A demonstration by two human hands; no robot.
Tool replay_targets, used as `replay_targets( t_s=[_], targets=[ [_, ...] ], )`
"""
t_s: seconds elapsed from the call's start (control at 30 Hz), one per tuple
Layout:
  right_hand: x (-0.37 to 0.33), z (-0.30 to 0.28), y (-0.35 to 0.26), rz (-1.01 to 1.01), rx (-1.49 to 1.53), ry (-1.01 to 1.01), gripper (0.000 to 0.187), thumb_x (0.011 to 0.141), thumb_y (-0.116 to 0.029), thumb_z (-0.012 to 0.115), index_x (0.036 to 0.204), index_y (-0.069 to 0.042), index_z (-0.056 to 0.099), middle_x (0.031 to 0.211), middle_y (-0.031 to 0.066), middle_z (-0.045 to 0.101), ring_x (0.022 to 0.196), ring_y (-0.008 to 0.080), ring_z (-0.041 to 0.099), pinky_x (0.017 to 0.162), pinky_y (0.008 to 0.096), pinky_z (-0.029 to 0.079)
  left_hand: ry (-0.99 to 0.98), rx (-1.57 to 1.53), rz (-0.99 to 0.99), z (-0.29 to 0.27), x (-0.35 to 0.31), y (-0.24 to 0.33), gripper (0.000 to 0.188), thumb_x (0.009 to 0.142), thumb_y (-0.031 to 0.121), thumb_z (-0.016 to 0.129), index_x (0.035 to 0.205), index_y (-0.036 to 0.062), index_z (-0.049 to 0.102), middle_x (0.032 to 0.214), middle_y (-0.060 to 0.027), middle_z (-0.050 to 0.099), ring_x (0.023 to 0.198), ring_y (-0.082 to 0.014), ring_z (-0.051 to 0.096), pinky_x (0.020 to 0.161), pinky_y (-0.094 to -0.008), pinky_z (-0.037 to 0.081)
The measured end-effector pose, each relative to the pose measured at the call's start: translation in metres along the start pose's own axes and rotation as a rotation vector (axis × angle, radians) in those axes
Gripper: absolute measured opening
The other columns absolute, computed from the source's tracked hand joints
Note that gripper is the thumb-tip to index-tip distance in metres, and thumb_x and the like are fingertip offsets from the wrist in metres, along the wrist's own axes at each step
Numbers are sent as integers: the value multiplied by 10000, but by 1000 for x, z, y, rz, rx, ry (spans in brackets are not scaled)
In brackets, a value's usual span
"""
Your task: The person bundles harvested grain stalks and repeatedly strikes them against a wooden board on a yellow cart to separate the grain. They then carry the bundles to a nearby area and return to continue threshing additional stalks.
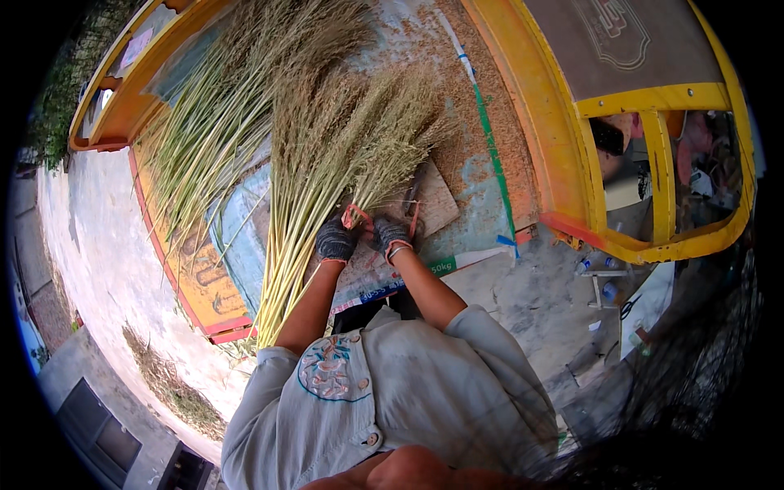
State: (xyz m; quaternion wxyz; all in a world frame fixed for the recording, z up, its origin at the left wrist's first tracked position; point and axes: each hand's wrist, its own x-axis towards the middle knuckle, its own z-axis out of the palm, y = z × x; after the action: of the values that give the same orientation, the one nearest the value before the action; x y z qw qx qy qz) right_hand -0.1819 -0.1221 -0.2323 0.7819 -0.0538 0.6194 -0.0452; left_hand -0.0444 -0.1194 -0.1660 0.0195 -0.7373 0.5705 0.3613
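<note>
Two gloved hands, left hand [336, 242] and right hand [390, 235], close around a red tie [354, 215] at the neck of the grass bundle [343, 163] lying on the tarp [245, 237]. Binding seems underway; next likely needs a firm pull.

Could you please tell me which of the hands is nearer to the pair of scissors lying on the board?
The right hand is nearer: the scissors lie just beyond it, on its right. The left hand is farther left, against the grass bundle, with the pink tie between the hands.
</note>
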Motion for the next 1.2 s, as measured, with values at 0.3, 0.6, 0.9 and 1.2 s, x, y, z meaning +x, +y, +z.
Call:
replay_targets(
  t_s=[0.3,0.6,0.9,1.2],
  targets=[
    [70,10,26,-417,-1419,149,442,835,-419,440,1198,-172,496,1275,117,459,1120,309,467,915,379,402,-22,-253,96,8,-16,-8,743,686,211,689,1324,49,344,1125,-205,536,1010,-323,529,857,-361,427],
    [85,9,44,-585,-1020,24,538,820,-486,431,1262,-182,393,1273,130,451,1113,349,447,901,447,381,59,-816,129,10,-36,-32,521,853,19,517,1333,20,315,1308,-121,409,1187,-207,426,970,-312,373],
    [117,7,68,-709,-214,-291,648,804,-553,422,1326,-191,290,1271,143,443,1107,390,426,888,515,361,-46,-930,-1,11,1,-43,253,910,164,457,1062,-24,530,1035,-150,587,909,-247,585,800,-351,489],
    [213,-9,121,-565,634,-463,801,743,-707,350,1402,-336,88,1298,259,361,1086,551,388,837,706,302,86,-616,132,-3,5,-7,294,847,153,565,1097,0,557,1028,-94,610,867,-193,589,781,-274,471]
  ],
)
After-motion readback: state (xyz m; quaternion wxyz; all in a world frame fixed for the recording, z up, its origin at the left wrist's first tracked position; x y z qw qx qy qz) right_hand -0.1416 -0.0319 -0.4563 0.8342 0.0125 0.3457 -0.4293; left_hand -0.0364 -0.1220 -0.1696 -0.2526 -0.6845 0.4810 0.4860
